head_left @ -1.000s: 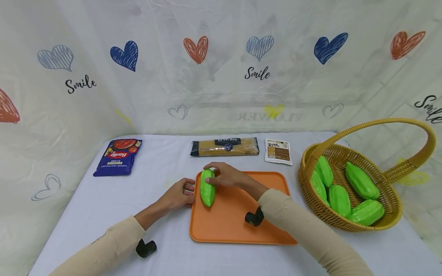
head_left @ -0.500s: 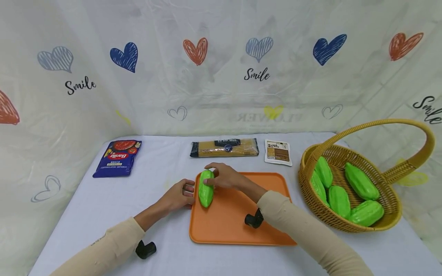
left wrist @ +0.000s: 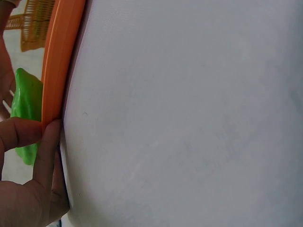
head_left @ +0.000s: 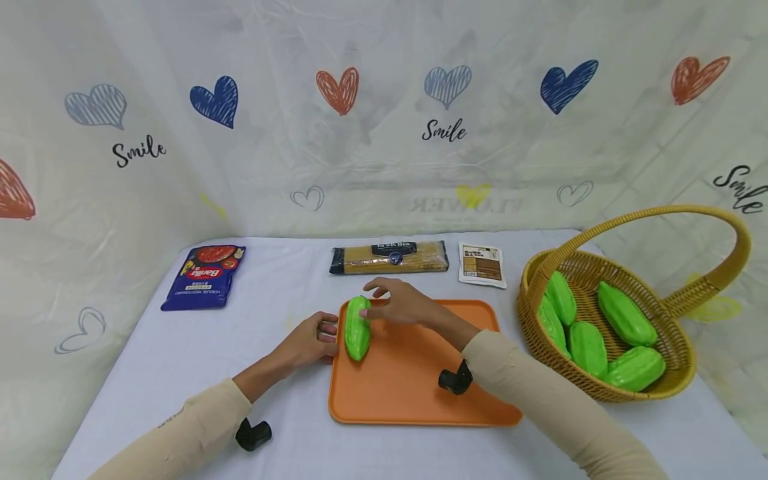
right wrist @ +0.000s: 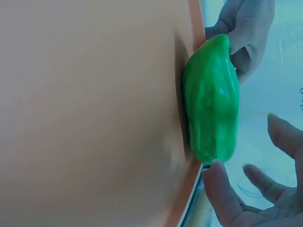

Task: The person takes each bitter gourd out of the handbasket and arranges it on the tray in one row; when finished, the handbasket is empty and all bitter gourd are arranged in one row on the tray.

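Note:
A bright green, ridged vegetable with a pointed end (head_left: pixel 358 337) lies lengthwise along the left side of an orange tray (head_left: pixel 408 387). At the tray's left edge my left hand (head_left: pixel 307 341) pinches the rim between thumb and fingers, as the left wrist view shows on the tray edge (left wrist: pixel 61 56). My right hand (head_left: pixel 405 303) is over the tray's upper left, thumb and fingers spread beside the vegetable's far end. In the right wrist view the fingers of my right hand (right wrist: pixel 265 194) are parted; one fingertip is at or very near the vegetable's blunt end (right wrist: pixel 213 104).
A wicker basket (head_left: pixel 591 283) with a tall handle stands at the right, holding several green vegetables of the same kind. Along the back lie a spaghetti pack (head_left: pixel 390 258) and a small white-and-brown packet (head_left: pixel 482 267). A blue Barilla pouch (head_left: pixel 204 277) lies at the back left.
My right hand has let go of the green vegetable and moved slightly right, its fingers spreading. The vegetable has shifted a little left on the tray. My left hand stays at the rim.

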`<state>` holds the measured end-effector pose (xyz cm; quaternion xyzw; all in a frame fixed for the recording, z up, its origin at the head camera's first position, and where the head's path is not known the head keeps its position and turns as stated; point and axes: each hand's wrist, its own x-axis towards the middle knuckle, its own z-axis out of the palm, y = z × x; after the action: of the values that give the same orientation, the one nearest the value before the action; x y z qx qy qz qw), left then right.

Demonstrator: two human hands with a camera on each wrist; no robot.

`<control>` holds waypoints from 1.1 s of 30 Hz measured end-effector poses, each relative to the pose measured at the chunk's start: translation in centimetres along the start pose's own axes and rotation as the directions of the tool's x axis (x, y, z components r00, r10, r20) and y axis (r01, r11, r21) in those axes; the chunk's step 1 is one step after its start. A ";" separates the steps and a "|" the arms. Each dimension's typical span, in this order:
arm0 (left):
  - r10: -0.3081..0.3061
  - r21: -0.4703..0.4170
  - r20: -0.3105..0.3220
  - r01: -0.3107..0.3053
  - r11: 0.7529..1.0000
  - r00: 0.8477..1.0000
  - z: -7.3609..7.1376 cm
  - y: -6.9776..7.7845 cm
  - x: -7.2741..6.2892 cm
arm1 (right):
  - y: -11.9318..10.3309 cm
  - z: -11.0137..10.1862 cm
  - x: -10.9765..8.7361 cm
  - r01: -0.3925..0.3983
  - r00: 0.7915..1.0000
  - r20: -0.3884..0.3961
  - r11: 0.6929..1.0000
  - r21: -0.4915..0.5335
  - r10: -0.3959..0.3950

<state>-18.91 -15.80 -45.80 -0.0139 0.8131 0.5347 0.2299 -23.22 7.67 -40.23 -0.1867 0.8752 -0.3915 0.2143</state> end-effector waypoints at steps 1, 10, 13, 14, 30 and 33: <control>0.002 0.002 0.001 -0.002 1.000 1.000 0.0 0.0 0.0 | 0.1 -0.2 -0.2 0.011 1.000 0.005 1.000 0.008 -0.011; 0.020 0.008 -0.002 -0.020 1.000 1.000 0.0 -0.1 -0.1 | 0.6 -2.1 -2.6 0.120 0.991 0.050 0.993 0.015 -0.121; 0.020 0.008 -0.003 -0.020 1.000 1.000 0.0 -0.1 -0.1 | 0.6 -2.7 -3.5 0.164 0.985 0.055 0.987 -0.007 -0.163; 0.019 0.007 -0.003 -0.019 1.000 1.000 0.0 -0.1 -0.1 | 0.6 -2.9 -3.8 0.177 0.983 0.057 0.984 -0.009 -0.176; 0.008 0.025 -0.021 -0.007 1.000 1.000 0.3 -0.1 -0.1 | 1.3 -5.8 -9.2 0.218 0.974 0.051 0.975 0.049 -0.220; 0.006 0.024 -0.025 -0.006 1.000 1.000 0.3 -0.2 0.0 | 1.7 -6.4 -10.3 0.223 0.972 0.061 0.973 0.060 -0.227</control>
<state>-18.70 -15.61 -46.04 -0.0152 0.8223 0.5253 0.2184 -18.23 17.70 -35.30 -0.2921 0.8301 -0.4295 0.2027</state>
